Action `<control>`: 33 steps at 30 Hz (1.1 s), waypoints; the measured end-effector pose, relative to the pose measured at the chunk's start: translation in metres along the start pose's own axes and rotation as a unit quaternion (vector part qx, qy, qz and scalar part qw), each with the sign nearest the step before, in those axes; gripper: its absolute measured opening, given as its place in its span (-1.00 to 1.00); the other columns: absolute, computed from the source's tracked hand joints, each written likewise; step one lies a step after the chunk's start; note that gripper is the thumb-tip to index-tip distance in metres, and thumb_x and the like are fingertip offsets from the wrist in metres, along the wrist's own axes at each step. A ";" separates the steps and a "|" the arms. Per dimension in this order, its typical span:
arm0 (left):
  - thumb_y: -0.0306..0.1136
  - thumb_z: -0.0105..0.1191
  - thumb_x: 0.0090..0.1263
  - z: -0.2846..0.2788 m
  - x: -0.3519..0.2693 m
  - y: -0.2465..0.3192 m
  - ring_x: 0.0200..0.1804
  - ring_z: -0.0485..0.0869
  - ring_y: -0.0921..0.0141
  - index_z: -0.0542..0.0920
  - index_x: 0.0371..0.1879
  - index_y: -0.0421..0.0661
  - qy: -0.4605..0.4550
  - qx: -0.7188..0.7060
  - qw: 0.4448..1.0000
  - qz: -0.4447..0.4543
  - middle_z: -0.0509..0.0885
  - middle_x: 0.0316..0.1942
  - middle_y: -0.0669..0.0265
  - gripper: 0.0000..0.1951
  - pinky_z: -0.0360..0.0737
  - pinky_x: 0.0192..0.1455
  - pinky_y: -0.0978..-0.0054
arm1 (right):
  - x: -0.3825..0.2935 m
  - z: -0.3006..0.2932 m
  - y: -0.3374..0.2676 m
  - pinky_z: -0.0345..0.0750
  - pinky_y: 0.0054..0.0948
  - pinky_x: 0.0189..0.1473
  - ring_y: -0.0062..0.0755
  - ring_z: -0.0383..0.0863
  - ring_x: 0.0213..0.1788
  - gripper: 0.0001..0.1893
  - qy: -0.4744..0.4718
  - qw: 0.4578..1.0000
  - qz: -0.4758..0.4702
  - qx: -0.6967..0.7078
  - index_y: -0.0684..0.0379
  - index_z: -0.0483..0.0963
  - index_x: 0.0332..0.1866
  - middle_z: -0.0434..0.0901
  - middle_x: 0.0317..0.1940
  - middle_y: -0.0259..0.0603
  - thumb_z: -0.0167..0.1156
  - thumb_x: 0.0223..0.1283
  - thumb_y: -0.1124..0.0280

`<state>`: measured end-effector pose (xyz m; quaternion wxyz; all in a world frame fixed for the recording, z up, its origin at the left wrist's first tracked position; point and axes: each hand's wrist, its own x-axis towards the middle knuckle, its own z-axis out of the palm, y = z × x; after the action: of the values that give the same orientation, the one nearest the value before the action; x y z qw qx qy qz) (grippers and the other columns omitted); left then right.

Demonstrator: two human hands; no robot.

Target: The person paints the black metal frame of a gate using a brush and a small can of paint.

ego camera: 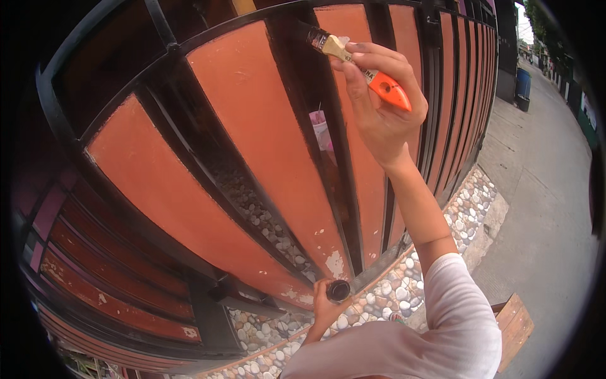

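Observation:
My right hand (pixel 386 90) is raised near the top of a metal fence and grips a paintbrush (pixel 337 47) with an orange-tipped handle. Dark paint coats the bristles, which point up and left at a black bar beside an orange panel (pixel 265 118). Low down by the foot of the panels, my left hand (pixel 324 301) holds a small round container (pixel 338 290) with a dark inside. The orange paint is chipped in pale patches (pixel 335 264) near the bottom of the panels.
A strip of rounded pebbles (pixel 388 286) runs along the fence's base. At the lower right stands a wooden box or stool (pixel 516 327) on the concrete street (pixel 544 189). Farther up the street is a blue barrel (pixel 523 83). Behind the bars sits a pink-and-white container (pixel 320 129).

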<state>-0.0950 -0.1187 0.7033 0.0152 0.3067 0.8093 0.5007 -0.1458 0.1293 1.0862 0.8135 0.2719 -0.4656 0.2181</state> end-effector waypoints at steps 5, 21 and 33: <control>-0.29 0.59 -0.07 0.000 -0.003 0.019 0.09 0.57 0.32 0.43 0.04 -0.23 0.054 -0.008 0.997 -0.046 0.40 0.04 0.20 -0.29 0.61 0.12 0.41 | 0.000 0.010 0.015 0.66 -0.54 -0.32 -0.40 0.73 -0.29 -0.79 0.047 0.998 -0.015 0.027 0.23 0.62 -0.25 0.71 -0.28 -0.16 0.52 0.04 0.52; -0.36 0.55 -0.01 0.038 -0.017 0.059 0.09 0.54 0.37 0.40 0.07 -0.17 0.173 -0.021 0.978 -0.115 0.40 0.05 0.21 -0.31 0.59 0.10 0.44 | 0.005 0.027 0.061 0.49 -0.61 -0.54 -0.54 0.59 -0.52 -0.76 0.103 0.992 -0.004 0.079 0.08 0.65 -0.43 0.61 -0.46 -0.41 0.56 -0.01 0.22; -0.33 0.56 -0.02 0.045 -0.005 0.060 0.09 0.53 0.30 0.42 0.06 -0.19 0.199 -0.061 0.970 -0.123 0.40 0.04 0.19 -0.31 0.52 0.17 0.37 | 0.010 0.026 0.058 0.60 -0.63 -0.49 -0.55 0.67 -0.42 -0.81 0.071 0.990 0.018 0.120 0.15 0.70 -0.36 0.70 -0.39 -0.30 0.58 -0.05 0.39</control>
<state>-0.0469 -0.0664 0.7290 -0.0654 0.0974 0.7957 0.5942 -0.1929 0.1575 1.1197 0.8019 0.3427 -0.3822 0.3057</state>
